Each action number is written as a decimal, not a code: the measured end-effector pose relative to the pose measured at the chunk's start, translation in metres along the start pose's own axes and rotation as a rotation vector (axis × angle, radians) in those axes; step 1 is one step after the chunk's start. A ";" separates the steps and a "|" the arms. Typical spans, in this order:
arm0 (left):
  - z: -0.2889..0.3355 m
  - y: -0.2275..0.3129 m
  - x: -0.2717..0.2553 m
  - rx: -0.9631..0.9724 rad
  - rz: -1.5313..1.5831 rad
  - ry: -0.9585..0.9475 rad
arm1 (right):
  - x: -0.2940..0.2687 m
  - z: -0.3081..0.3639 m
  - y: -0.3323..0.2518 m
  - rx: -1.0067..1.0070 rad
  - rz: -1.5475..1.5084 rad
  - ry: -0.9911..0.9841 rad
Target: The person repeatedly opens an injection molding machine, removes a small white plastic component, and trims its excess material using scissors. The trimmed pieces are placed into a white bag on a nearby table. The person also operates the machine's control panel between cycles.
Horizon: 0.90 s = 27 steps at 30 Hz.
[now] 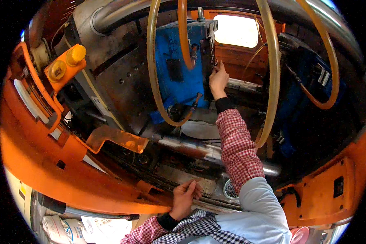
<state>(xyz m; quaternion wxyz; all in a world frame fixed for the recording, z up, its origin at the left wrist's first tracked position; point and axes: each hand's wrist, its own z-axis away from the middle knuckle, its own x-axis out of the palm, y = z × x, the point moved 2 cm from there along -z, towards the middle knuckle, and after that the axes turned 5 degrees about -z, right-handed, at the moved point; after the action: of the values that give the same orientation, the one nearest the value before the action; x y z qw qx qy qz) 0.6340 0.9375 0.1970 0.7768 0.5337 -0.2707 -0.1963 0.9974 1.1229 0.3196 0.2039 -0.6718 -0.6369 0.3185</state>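
My right hand [218, 81] reaches forward, arm outstretched, to the right-hand face of a blue mold block [166, 75]. Its fingers are bent and drawn together at the dark metal edge of the block [212, 46]; whatever lies between the fingertips is too small to make out. Lower down, my left hand [184, 199] hovers above the machine's near ledge, fingers loosely curled and slightly apart, with nothing visible in them. Both arms wear red checked sleeve covers [239, 142] with dark cuffs.
Amber hoses [273, 73] loop down before and beside the block. A steel tie bar [203, 151] crosses below my right arm. A small tub of dark bits [230, 189] stands near my right elbow. An orange guard [69, 179] curves along the left; another blue block [313, 81] stands at right.
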 end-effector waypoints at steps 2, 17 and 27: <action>0.003 -0.001 -0.007 -0.004 0.014 0.039 | -0.006 0.017 -0.031 0.160 -0.175 -0.136; 0.010 0.013 0.009 0.009 0.175 -0.006 | -0.214 0.221 -0.092 -0.150 -0.453 -1.246; 0.006 0.010 0.009 -0.060 0.159 -0.108 | -0.200 0.191 -0.080 -0.210 -0.428 -0.669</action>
<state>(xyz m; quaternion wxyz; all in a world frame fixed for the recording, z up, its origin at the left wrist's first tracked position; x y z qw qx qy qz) 0.6369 0.9314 0.2102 0.7898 0.4757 -0.3476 -0.1705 0.8108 0.9088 0.2712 -0.0224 -0.4009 -0.8225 0.4029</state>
